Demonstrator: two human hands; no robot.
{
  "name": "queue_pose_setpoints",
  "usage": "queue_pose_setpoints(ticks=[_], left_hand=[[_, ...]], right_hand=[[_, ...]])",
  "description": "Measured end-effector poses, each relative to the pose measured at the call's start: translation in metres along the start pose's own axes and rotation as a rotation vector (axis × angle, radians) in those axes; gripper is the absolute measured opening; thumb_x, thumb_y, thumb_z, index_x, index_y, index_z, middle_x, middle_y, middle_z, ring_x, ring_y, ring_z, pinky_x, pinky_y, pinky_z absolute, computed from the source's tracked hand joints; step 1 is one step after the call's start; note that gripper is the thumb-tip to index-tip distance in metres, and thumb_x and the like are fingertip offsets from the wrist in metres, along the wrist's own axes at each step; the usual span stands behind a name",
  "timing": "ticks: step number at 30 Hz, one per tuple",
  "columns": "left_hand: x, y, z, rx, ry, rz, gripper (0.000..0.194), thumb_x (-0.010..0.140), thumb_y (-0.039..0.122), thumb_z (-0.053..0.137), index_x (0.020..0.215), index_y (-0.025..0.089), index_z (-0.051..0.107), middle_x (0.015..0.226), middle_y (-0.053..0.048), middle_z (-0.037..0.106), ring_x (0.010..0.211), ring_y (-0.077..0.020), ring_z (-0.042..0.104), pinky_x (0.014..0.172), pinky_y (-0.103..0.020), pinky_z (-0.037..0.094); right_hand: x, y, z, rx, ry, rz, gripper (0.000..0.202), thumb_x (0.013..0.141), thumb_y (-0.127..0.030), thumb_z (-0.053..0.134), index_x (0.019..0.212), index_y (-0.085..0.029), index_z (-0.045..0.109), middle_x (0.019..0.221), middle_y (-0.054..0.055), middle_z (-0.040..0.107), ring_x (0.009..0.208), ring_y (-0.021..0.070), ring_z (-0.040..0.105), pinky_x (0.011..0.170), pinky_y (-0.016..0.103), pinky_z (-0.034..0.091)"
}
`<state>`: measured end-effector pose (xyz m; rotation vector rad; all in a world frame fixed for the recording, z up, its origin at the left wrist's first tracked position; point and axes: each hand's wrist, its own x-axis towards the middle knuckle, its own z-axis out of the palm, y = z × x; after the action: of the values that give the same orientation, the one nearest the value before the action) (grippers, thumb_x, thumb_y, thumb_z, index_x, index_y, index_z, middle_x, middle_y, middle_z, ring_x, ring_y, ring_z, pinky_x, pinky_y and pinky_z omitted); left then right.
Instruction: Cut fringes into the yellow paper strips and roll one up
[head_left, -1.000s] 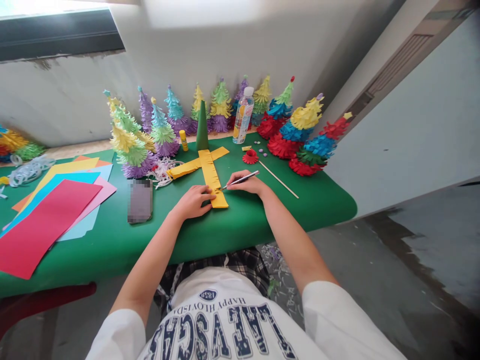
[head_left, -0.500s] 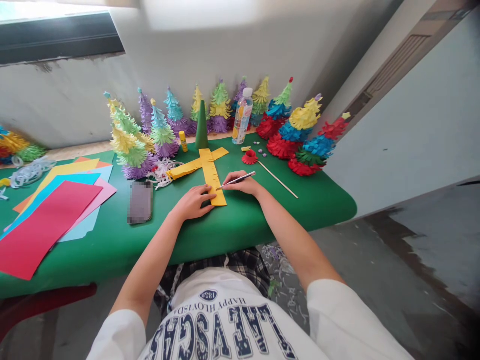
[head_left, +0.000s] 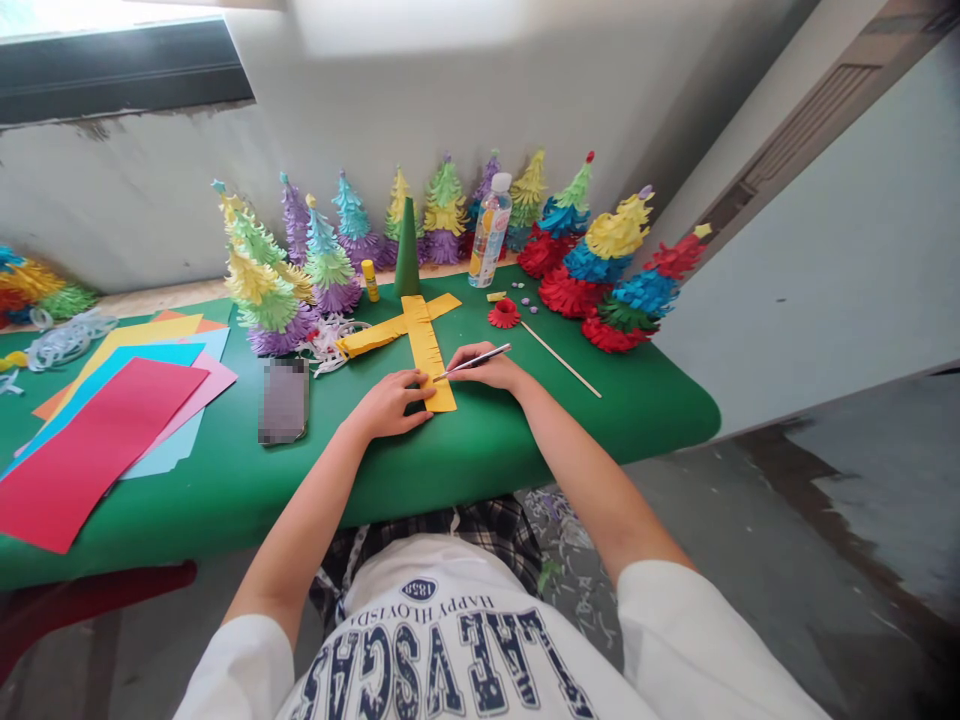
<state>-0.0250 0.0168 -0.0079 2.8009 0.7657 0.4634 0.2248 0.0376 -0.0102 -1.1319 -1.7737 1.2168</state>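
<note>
A yellow paper strip (head_left: 426, 345) with slits along its edges lies lengthwise on the green table, over a second yellow strip (head_left: 373, 336) with a fringed edge. My left hand (head_left: 394, 404) rests beside its near end, fingers spread and fingertips pressing the paper down. A slim, pen-like craft knife (head_left: 486, 358) is pinched in my right hand (head_left: 481, 369). Its tip meets the strip close to my left fingertips. Beyond the strips stands a bare green paper cone (head_left: 406, 255). To the right lie a red fringed paper roll (head_left: 503, 313) and a thin wooden stick (head_left: 561, 359).
Several fringed paper trees (head_left: 589, 270) line the wall, with a clear bottle (head_left: 490, 232) and glue stick (head_left: 370, 281) before them. On the left are a phone (head_left: 283, 402), white paper shreds (head_left: 334, 342) and stacked coloured sheets (head_left: 105, 450). The green table (head_left: 480, 470) has a rounded right corner.
The view has shifted slightly, so the scene sits a little further right. Both hands keep nearly the same place on the strip, the knife tip still on the paper.
</note>
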Motion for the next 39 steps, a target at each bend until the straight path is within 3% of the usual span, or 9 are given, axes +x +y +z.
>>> queue_pose_setpoints(ticks=[12, 39], left_hand=[[0.0004, -0.0005, 0.0001, 0.0, -0.001, -0.002, 0.039, 0.086, 0.039, 0.059, 0.119, 0.019, 0.065, 0.125, -0.013, 0.058, 0.124, -0.0298, 0.051, 0.104, -0.045, 0.041], [0.0031, 0.0034, -0.0047, -0.004, 0.002, -0.038, 0.034, 0.083, 0.039, 0.062, 0.111, 0.021, 0.067, 0.122, -0.01, 0.059, 0.117, -0.0276, 0.053, 0.102, -0.044, 0.039]], right_hand=[[-0.0011, -0.0033, 0.0005, 0.026, -0.007, 0.037, 0.027, 0.058, -0.036, 0.08, 0.074, -0.016, 0.071, 0.068, 0.001, 0.069, 0.061, 0.013, 0.058, 0.059, 0.026, 0.043], [-0.0023, -0.0045, -0.0074, -0.07, -0.03, -0.03, 0.022, 0.06, -0.034, 0.078, 0.069, -0.016, 0.07, 0.07, 0.003, 0.071, 0.065, 0.0159, 0.062, 0.062, 0.027, 0.046]])
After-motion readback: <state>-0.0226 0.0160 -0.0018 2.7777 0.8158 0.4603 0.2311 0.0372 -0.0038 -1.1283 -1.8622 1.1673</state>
